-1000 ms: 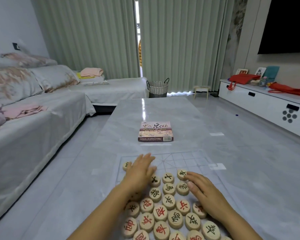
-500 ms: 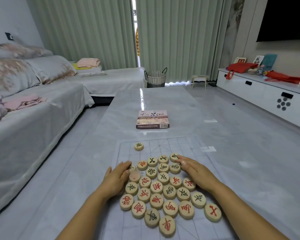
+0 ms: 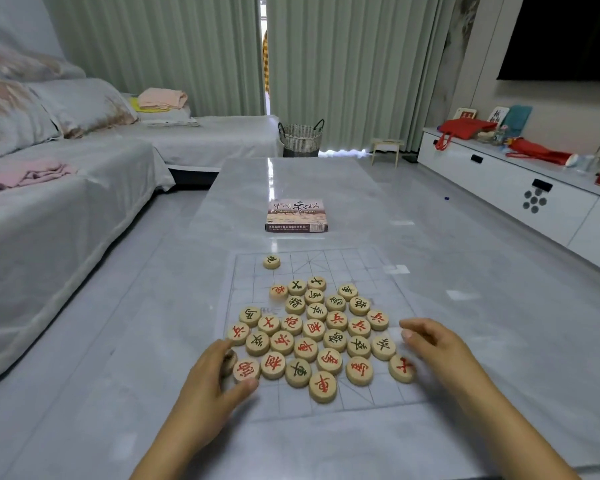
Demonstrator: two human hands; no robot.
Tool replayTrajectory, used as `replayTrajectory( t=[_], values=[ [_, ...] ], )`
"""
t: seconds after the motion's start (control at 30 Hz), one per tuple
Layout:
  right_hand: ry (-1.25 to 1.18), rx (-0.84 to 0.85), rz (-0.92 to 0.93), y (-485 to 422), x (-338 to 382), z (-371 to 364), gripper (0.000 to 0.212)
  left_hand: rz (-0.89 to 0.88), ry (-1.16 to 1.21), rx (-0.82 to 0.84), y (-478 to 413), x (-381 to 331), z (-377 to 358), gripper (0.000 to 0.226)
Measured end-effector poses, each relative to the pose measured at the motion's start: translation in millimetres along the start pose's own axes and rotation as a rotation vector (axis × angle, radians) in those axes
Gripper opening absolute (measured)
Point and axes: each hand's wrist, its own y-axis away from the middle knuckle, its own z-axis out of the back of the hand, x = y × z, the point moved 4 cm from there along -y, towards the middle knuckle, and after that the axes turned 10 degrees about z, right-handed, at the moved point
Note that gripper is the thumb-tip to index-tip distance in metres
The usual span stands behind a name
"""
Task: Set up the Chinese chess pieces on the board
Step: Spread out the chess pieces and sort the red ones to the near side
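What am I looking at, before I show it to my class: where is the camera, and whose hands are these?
There is no machine: a person works with two bare hands. One wide-angle camera on their head looks forward and down, so every picture shares that view. On the glossy grey table lies a see-through board sheet with grid lines. Round pale wooden chess pieces with red or dark characters sit bunched on it, one lone piece apart toward the far side. Beyond lies the flat printed game box. The left hand touches the bunch's edge; whether its fingers grip a piece is unclear. The right hand holds nothing.
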Motion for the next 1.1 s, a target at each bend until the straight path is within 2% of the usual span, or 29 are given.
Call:
replayTrajectory(
  t=[0.1,0.2,0.27,0.37,0.47,0.57,0.7,0.73,0.8,0.87,0.93,1.0,1.1],
  values=[
    [0.337,0.113,0.149,19,4,-13,0.025,-0.013,-0.093,-0.104,4,4,-6,0.070],
    [0.672,0.271,0.252,26,10,-28,0.042,-0.101,-0.189,-0.166,7,-3,-18,0.066],
    [0.666,0.285,0.264,25,12,-30,0.041,-0.187,-0.275,-0.197,9,-9,-27,0.065],
    [0.645,0.258,0.286,15,9,-23,0.040,-0.285,-0.372,-0.172,10,-20,-48,0.078],
    [0.654,0.232,0.269,9,7,-16,0.046,-0.425,-0.470,-0.192,10,-31,-64,0.063],
    [0.674,0.203,0.393,15,19,-22,0.049,-0.355,-0.474,-0.115,5,-30,-66,0.052],
    [0.574,0.383,0.575,40,38,-59,0.071,-0.426,-0.530,-0.108,4,-28,-61,0.040],
    [0.594,0.444,0.580,46,35,-70,0.071,-0.420,-0.504,-0.120,4,-25,-60,0.040],
    [0.691,0.455,0.655,49,29,-82,0.060,-0.429,-0.461,-0.113,9,-20,-60,0.041],
    [0.698,0.453,0.604,47,32,-82,0.052,-0.496,-0.482,-0.105,15,-15,-58,0.035],
    [0.658,0.448,0.621,45,35,-81,0.051,-0.536,-0.486,-0.106,17,-11,-54,0.032],
    [0.625,0.476,0.556,41,39,-77,0.054,-0.553,-0.456,-0.102,18,-8,-49,0.033],
    [0.598,0.415,0.464,34,43,-62,0.061,-0.467,-0.366,-0.072,17,-2,-42,0.039]
  ],
)
